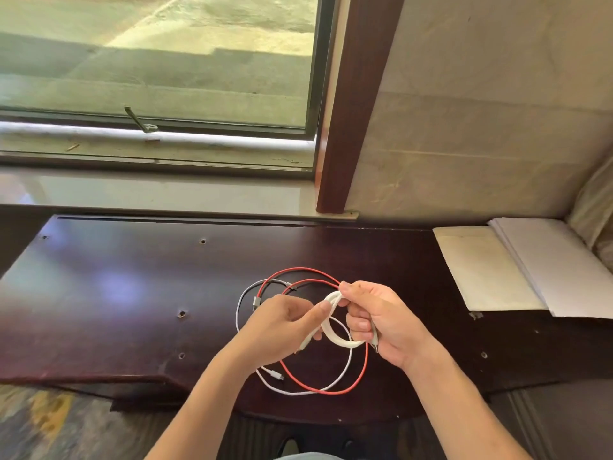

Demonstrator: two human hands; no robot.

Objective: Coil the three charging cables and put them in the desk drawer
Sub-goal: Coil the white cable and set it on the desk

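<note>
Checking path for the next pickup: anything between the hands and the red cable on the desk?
Nothing visible blocks it. The red cable lies loose on the desk, tangled with a thin white cable. Both hands, left hand and right hand, grip a thick white cable above it.

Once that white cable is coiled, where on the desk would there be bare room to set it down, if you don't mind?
Widest bare patch: the dark desk top left of the red cable and thin white cable. A narrower strip lies between the right hand and the papers. The middle is crowded: both loose cables sprawl under the left hand and the flat white cable.
</note>
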